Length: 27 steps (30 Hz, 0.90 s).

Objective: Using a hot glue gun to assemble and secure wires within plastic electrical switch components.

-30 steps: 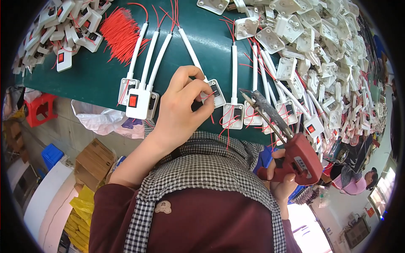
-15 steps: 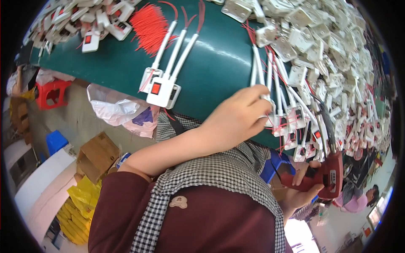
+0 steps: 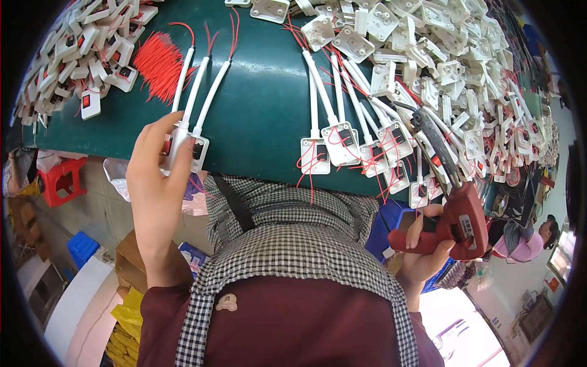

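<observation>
My left hand point(image 3: 156, 177) is at the left group of white switch housings, its thumb and fingers closed around the front one. White tubes point(image 3: 194, 92) with red wires at their far tips run from these housings. Beside the hand, another housing point(image 3: 200, 153) is partly uncovered. My right hand point(image 3: 422, 244) grips a red pistol-shaped soldering gun point(image 3: 463, 223) whose dark metal front end points up toward the bench. Just left of the tool lies a row of opened switch housings point(image 3: 315, 156) with white tubes and loose thin red wires.
A green bench top point(image 3: 257, 98) carries a bundle of red wires point(image 3: 160, 67), a heap of switch housings point(image 3: 92, 46) at far left and a large pile of white plastic shells point(image 3: 428, 43) at right. A red stool point(image 3: 63, 181) stands on the floor. Another person point(image 3: 520, 238) is at far right.
My left hand has moved from the row of opened housings across to the left group and closed on a housing there. The soldering gun stays in my right hand.
</observation>
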Each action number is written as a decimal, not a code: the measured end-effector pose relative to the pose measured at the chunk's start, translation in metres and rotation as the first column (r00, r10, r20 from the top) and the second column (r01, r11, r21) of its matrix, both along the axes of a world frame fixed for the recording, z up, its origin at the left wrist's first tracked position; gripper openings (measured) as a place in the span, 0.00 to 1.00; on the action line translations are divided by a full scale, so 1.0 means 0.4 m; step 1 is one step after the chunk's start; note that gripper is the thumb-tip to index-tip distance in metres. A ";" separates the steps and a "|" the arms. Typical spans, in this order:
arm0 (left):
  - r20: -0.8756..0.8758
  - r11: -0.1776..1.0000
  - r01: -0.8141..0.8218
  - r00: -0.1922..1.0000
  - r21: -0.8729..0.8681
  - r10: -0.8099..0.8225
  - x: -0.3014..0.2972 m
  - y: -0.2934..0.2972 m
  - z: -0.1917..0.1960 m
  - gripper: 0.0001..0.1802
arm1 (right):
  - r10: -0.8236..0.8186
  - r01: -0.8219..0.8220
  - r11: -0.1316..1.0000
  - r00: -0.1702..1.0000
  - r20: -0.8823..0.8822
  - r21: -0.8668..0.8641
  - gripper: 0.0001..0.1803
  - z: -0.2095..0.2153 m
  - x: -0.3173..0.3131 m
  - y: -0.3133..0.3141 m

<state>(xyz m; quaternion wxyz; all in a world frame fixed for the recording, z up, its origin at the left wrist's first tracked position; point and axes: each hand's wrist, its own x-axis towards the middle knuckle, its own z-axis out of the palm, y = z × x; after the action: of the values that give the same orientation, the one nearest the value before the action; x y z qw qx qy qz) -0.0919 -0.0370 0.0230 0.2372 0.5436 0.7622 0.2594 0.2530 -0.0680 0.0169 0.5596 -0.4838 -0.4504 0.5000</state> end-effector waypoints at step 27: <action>-0.264 0.478 0.857 0.515 0.195 -0.816 0.079 0.046 -0.086 0.10 | -0.098 0.108 0.986 0.991 0.086 -0.128 0.45 0.024 -0.047 -0.030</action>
<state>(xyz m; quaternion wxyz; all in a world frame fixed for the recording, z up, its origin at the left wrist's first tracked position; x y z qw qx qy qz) -0.0603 -0.0187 -0.0116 0.1957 0.8912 0.3644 0.1861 0.2341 -0.0801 0.0264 0.5330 -0.5620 -0.4124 0.4795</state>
